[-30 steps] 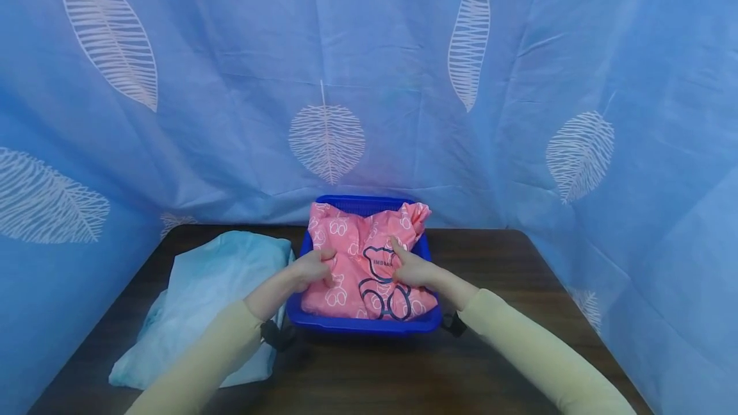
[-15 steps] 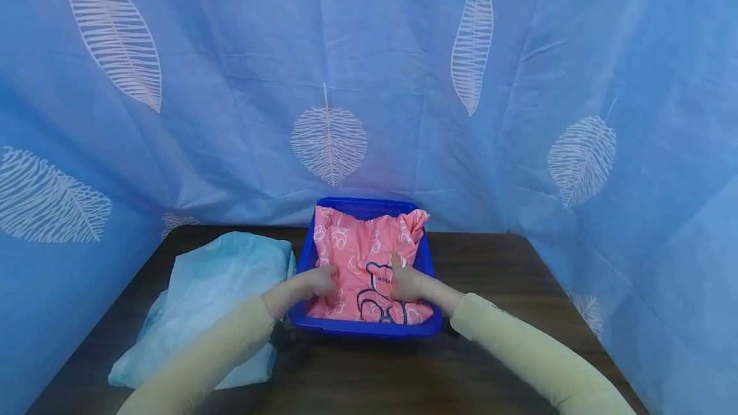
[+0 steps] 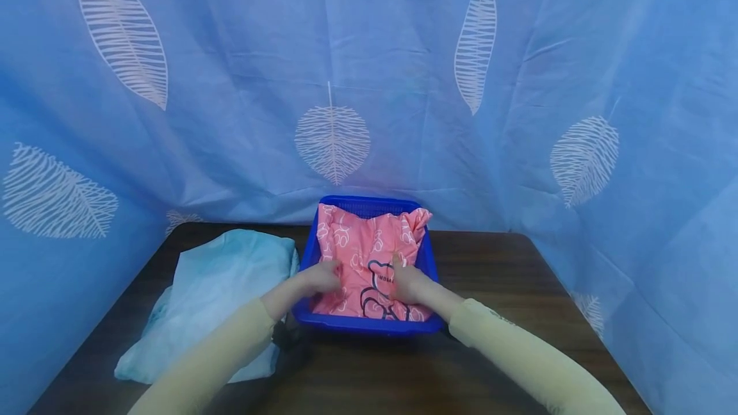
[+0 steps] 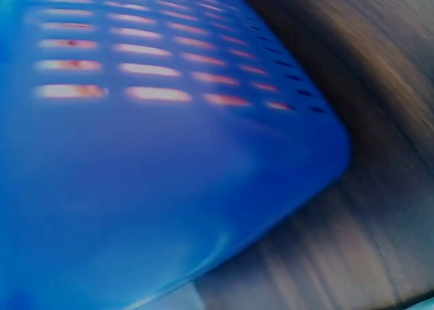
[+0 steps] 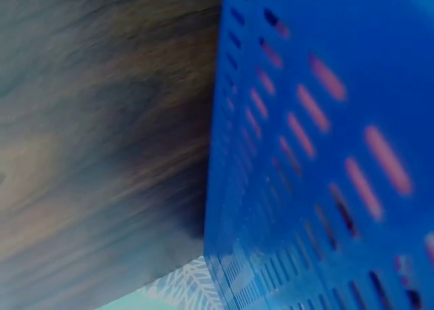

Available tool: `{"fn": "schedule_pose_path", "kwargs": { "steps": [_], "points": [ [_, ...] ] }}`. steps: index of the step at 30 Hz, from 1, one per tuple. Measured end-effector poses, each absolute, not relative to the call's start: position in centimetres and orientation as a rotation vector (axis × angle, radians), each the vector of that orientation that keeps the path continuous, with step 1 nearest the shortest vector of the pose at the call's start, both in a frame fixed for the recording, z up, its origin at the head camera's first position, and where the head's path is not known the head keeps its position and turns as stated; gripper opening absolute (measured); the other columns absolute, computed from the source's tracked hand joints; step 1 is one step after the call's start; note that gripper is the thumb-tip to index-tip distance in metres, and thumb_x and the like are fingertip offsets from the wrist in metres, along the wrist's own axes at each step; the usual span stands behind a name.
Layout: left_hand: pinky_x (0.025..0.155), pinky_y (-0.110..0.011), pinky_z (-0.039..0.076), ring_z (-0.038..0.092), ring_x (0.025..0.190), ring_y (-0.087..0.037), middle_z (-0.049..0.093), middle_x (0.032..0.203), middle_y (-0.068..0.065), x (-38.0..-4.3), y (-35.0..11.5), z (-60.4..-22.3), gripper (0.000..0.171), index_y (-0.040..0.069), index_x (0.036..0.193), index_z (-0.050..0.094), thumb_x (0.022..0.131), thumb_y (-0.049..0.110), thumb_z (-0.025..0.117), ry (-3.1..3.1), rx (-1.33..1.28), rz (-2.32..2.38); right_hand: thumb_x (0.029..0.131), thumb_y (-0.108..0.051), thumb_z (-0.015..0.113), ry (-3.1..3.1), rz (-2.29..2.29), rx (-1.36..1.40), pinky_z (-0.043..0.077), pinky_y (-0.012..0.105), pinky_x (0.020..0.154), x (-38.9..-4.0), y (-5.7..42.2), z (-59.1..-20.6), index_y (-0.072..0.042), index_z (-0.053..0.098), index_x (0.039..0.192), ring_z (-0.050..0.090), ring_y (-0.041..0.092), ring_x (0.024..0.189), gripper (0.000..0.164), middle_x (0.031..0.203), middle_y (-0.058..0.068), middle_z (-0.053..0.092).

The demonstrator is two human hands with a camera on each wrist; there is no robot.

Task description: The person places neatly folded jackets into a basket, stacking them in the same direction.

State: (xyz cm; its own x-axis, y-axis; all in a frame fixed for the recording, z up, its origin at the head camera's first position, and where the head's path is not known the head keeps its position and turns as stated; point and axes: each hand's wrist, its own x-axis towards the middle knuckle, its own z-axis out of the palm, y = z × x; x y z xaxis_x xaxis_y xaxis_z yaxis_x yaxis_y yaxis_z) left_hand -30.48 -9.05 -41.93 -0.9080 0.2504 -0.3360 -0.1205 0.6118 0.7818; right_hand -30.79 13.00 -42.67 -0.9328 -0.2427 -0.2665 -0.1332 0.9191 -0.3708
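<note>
In the head view a pink bear-print cloth lies bunched inside a blue plastic basket. My left hand is sunk into the cloth's left part, gripping it, with most fingertips hidden. On the other side my right hand grips the cloth beside the dark bear outline, its thumb pointing away from me and its other fingers mostly hidden in the folds. Both wrist views look at the outside of the slotted basket wall, with pink showing through the slots; neither hand appears there.
A folded pale turquoise cloth lies left of the basket, close to its side. Everything stands on a dark wooden table with rounded far corners. A blue leaf-print curtain hangs behind and at both sides.
Both hands have moved lower into the basket, pushing the pink cloth down so its middle and front sit deeper. The left hand has also shifted slightly right. The turquoise cloth lies where it was.
</note>
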Motion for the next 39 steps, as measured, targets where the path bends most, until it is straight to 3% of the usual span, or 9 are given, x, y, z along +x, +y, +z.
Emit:
{"fn": "schedule_pose_path", "kwargs": {
  "steps": [3,7,13,19,24,29,31,34,39],
  "points": [
    [0.104,-0.06,0.038,0.036,0.135,-0.044,0.036,0.15,-0.024,-30.2,-9.5,-41.0,0.078,-0.001,0.15,0.033,0.08,0.001,0.067,2.38,0.079,1.335,0.087,-0.022,0.074,2.813,-0.575,-0.272,0.058,0.043,0.076,-30.7,13.2,-42.4,-0.004,0.021,0.155,0.066,0.032,0.097,0.088,0.096,0.015,0.064],
    [0.101,-0.061,0.04,0.039,0.133,-0.046,0.033,0.151,-0.025,-29.5,-10.5,-39.3,0.074,0.003,0.152,0.031,0.086,0.005,0.065,2.306,0.065,1.498,0.086,-0.027,0.075,2.908,-0.627,-0.288,0.058,0.044,0.077,-30.2,13.6,-41.2,-0.003,0.03,0.152,0.065,0.035,0.1,0.084,0.108,0.02,0.064],
    [0.099,-0.052,0.046,0.046,0.129,-0.044,0.036,0.15,-0.025,-27.5,-13.0,-37.5,0.066,0.005,0.15,0.035,0.092,0.011,0.063,2.335,0.134,1.621,0.087,-0.027,0.073,3.027,-0.623,-0.383,0.05,0.056,0.09,-28.2,14.3,-39.0,-0.001,0.033,0.151,0.055,0.045,0.119,0.08,0.131,0.028,0.055],
    [0.097,-0.048,0.049,0.051,0.125,-0.041,0.043,0.143,-0.025,-24.6,-15.4,-37.5,0.059,0.003,0.146,0.04,0.094,0.014,0.063,2.369,0.207,1.682,0.089,-0.032,0.072,2.982,-0.746,-0.42,0.048,0.061,0.091,-25.7,14.4,-37.8,-0.007,0.035,0.152,0.049,0.046,0.126,0.078,0.137,0.025,0.052],
    [0.096,-0.047,0.049,0.051,0.125,-0.041,0.046,0.142,-0.024,-21.5,-17.6,-38.0,0.057,0.003,0.146,0.04,0.096,0.021,0.062,2.402,0.187,1.72,0.087,-0.029,0.074,2.904,-1.025,-0.549,0.055,0.047,0.084,-23.2,13.2,-37.4,-0.005,0.043,0.147,0.062,0.037,0.111,0.071,0.128,0.019,0.06],
    [0.096,-0.046,0.05,0.049,0.127,-0.041,0.044,0.145,-0.025,-19.0,-20.7,-38.9,0.06,0.004,0.148,0.038,0.098,0.027,0.061,2.41,0.143,1.78,0.087,-0.037,0.073,2.733,-1.37,-0.611,0.057,0.039,0.08,-21.4,11.0,-37.4,-0.009,0.039,0.149,0.065,0.029,0.104,0.076,0.128,0.013,0.06],
    [0.094,-0.043,0.051,0.054,0.125,-0.035,0.045,0.144,-0.025,-18.2,-22.1,-39.3,0.058,0.004,0.147,0.039,0.098,0.026,0.06,2.425,0.152,1.815,0.088,-0.042,0.071,2.672,-1.476,-0.605,0.056,0.04,0.084,-21.0,9.9,-37.6,-0.012,0.034,0.152,0.063,0.029,0.108,0.08,0.133,0.013,0.058],
    [0.09,-0.032,0.054,0.06,0.118,-0.016,0.048,0.141,-0.025,-17.1,-23.9,-40.0,0.053,0.002,0.146,0.041,0.099,0.021,0.058,2.519,0.254,1.841,0.088,-0.046,0.069,2.607,-1.581,-0.582,0.055,0.043,0.087,-20.6,8.1,-37.9,-0.014,0.03,0.153,0.061,0.029,0.11,0.082,0.135,0.012,0.055],
    [0.081,-0.018,0.052,0.056,0.107,0.009,0.056,0.132,-0.024,-15.7,-26.1,-41.1,0.042,0.0,0.14,0.049,0.101,0.013,0.055,2.842,0.347,1.698,0.091,-0.045,0.066,2.489,-1.629,-0.647,0.054,0.042,0.088,-19.6,4.1,-38.7,-0.014,0.031,0.152,0.058,0.027,0.114,0.077,0.137,0.012,0.054]
  ]
}}
